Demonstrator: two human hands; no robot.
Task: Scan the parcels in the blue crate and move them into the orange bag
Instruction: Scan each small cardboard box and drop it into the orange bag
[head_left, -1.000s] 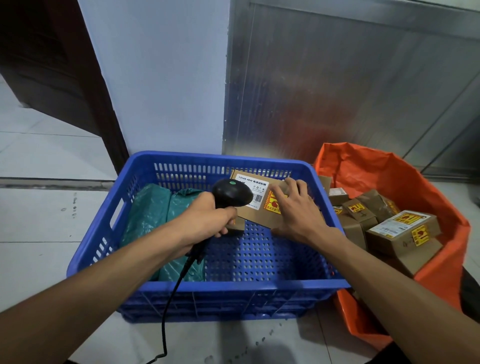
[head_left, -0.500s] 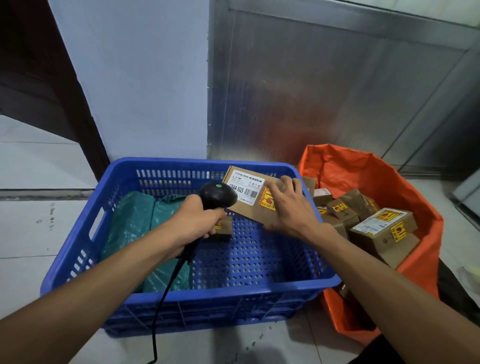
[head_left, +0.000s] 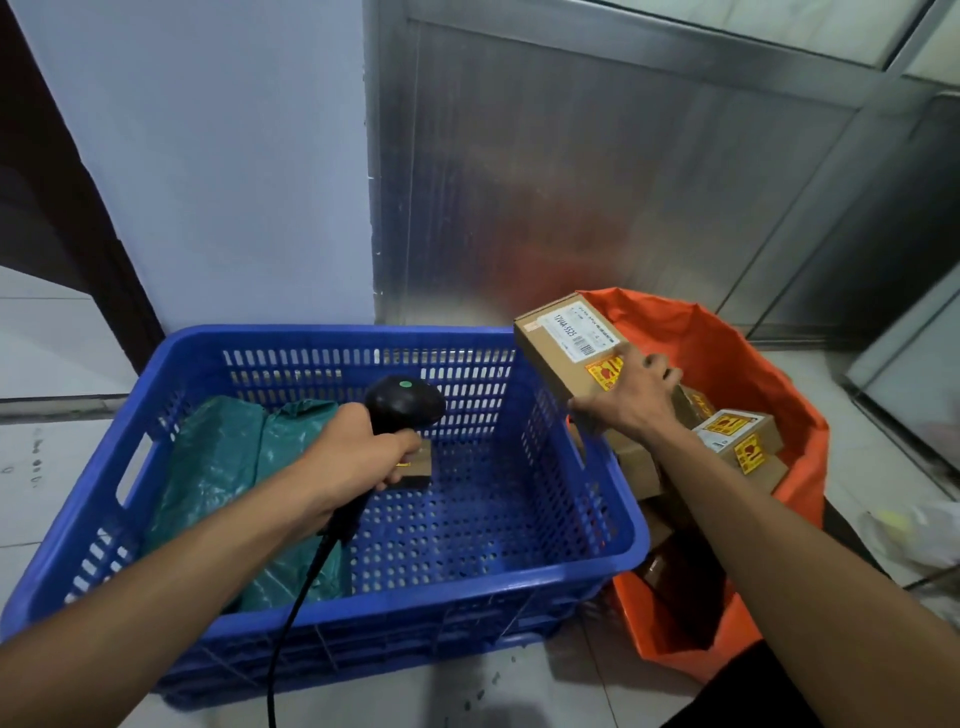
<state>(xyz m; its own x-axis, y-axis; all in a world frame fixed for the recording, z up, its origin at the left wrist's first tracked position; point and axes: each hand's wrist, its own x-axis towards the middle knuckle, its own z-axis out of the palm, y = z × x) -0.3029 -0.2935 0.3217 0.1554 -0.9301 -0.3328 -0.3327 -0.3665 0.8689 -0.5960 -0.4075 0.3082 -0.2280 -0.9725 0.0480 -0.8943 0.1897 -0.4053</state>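
The step in hand looks like the transfer: the right hand (head_left: 631, 400) grips a cardboard box (head_left: 563, 351) by its near end, thumb below and fingers curled over the yellow sticker, and holds it in the air above the crate's right rim and the near edge of the orange bag (head_left: 727, 343). The box is tilted, label side up and far end raised. To do this well, I judge the box should travel clear over the rim of the blue crate (head_left: 597, 467) and further toward the middle of the bag before the grip lets go, since a release here could drop it on the rim or between crate and bag. It is best lowered onto the boxed parcels (head_left: 737, 436) already piled there, not thrown, because the pile sits high and a box could slide off. The right arm reaches forward and to the right, wrist bent a little upward. The left hand (head_left: 358, 462) is clenched around the handle of the black scanner (head_left: 405, 402), held over the crate with its head pointing away and its cable (head_left: 296, 613) trailing toward the person. Left in the crate are green plastic mailers (head_left: 234, 467) and a small brown box (head_left: 418, 465) partly hidden behind the left hand.
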